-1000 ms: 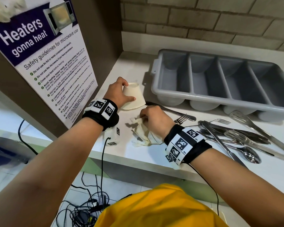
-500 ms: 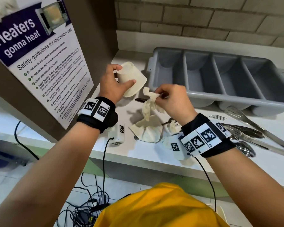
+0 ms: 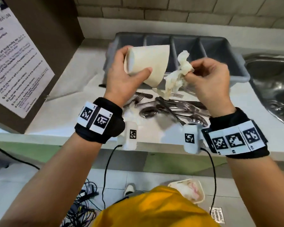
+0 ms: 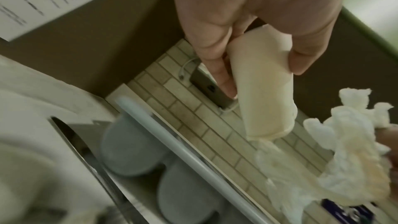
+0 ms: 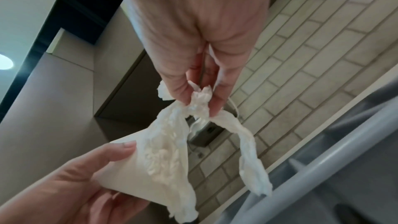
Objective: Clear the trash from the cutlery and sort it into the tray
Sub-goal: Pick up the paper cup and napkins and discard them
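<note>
My left hand (image 3: pixel 129 68) grips a cream paper cup (image 3: pixel 150 63) lifted above the counter, tilted with its mouth toward the right; the cup (image 4: pixel 264 94) shows between thumb and fingers in the left wrist view. My right hand (image 3: pixel 202 72) pinches a crumpled white tissue (image 3: pixel 179 76) that hangs down beside the cup's mouth; the tissue (image 5: pixel 172 142) dangles against the cup (image 5: pixel 120 168). Below the hands a pile of metal cutlery (image 3: pixel 170 108) lies on the white counter. The grey four-compartment tray (image 3: pixel 220 51) stands behind, its compartments bare.
A steel sink (image 3: pixel 272 82) lies to the right of the tray. A brown cabinet with a poster (image 3: pixel 20 63) stands at the left. On the floor below sit a bin with trash (image 3: pixel 190 192) and tangled cables (image 3: pixel 82 208). A brick wall (image 3: pixel 170 9) rises behind.
Both hands rose from the counter and came toward me: the left lifted the cup, the right lifted the tissue up beside the cup's mouth.
</note>
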The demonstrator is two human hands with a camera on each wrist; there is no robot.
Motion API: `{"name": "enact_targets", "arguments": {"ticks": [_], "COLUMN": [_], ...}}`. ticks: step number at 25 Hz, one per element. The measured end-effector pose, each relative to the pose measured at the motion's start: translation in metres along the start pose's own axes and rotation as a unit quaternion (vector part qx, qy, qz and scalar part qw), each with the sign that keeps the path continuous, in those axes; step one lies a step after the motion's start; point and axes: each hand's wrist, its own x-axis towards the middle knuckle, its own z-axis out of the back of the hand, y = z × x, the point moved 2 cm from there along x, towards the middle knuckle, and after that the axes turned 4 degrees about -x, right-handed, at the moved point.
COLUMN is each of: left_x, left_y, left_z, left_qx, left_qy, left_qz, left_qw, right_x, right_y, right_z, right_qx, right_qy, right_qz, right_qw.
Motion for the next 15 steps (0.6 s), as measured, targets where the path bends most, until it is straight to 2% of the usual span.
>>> {"name": "enact_targets", "arguments": {"ticks": [4, 8, 11, 15], "left_x": [-0.067, -0.139, -0.189, -0.245], "left_y": [-0.028, -0.030, -0.016, 0.016], "left_z": [-0.080, -0.150, -0.195, -0.225], "left_qx": [-0.047, -0.044, -0.029, 0.002], "left_qy": [0.033, 0.046, 0.088, 0.160], "left_qz": [-0.003, 0.014, 0.080, 0.146], "left_qw": [0.998, 0.998, 0.992, 0.976], "right_x": [-0.034, -0.079, -0.115, -0.162], "right_y": [-0.044, -0.100, -0.144, -0.193], "right_z": [0.097, 0.171, 0.206, 0.224], "right_qx": [-0.013, -0.019, -0.013, 0.032], "right_qy": [-0.030, -0.023, -0.018, -0.026], "right_qz": [-0.018, -0.062, -0.108, -0.182], "right_qw": [0.999, 0.998, 0.994, 0.983]}}
